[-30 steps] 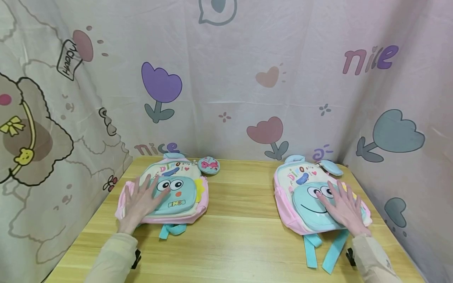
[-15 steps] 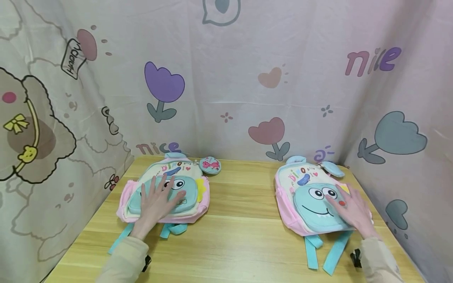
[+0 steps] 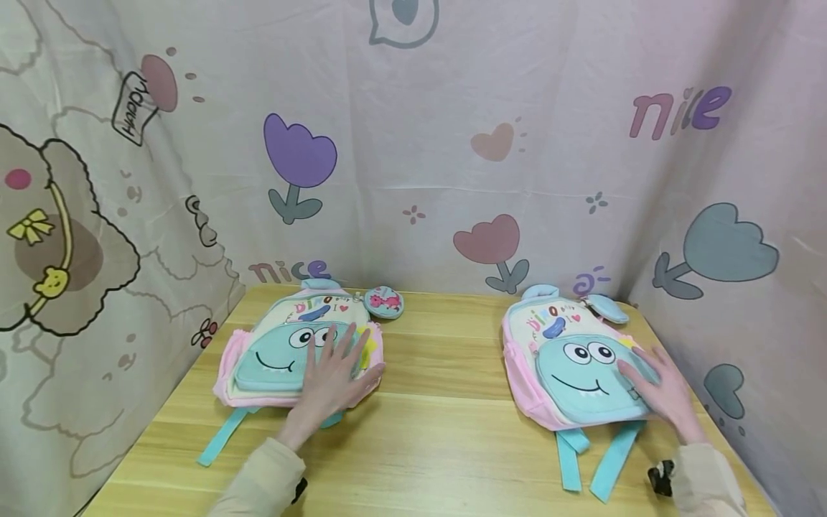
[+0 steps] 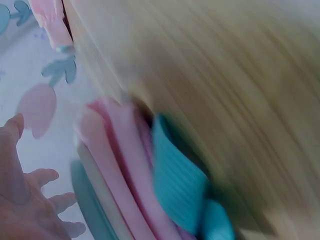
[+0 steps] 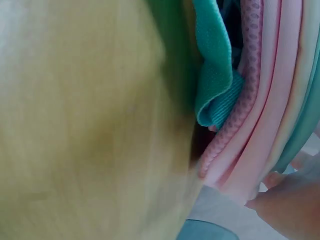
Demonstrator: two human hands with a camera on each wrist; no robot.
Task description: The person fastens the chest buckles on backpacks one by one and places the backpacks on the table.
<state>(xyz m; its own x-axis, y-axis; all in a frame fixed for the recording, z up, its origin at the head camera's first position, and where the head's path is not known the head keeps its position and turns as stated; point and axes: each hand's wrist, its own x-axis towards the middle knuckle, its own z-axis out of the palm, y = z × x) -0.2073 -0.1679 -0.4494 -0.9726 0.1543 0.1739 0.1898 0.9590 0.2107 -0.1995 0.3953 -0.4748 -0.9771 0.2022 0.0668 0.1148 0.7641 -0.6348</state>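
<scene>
Obscuring both backpacks [image 3: 281, 350] [image 3: 575, 377] partly: two hands [image 3: 332, 384] [image 3: 668, 391].

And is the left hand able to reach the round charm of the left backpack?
Probably yes: the left hand is spread over the left backpack, and nothing visible blocks its way to the round charm.

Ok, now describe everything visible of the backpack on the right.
The backpack looks like soft fabric: pink sides, cream upper front with colourful lettering, blue front pocket with a smiling cartoon face, blue top handle. A round pendant sits by its top right; the right wrist view shows dotted pink mesh. It lies face up, slightly turned, on the wooden table, turquoise straps trailing from its lower edge. The right hand overlaps its right side; whether they touch is unclear.
</scene>
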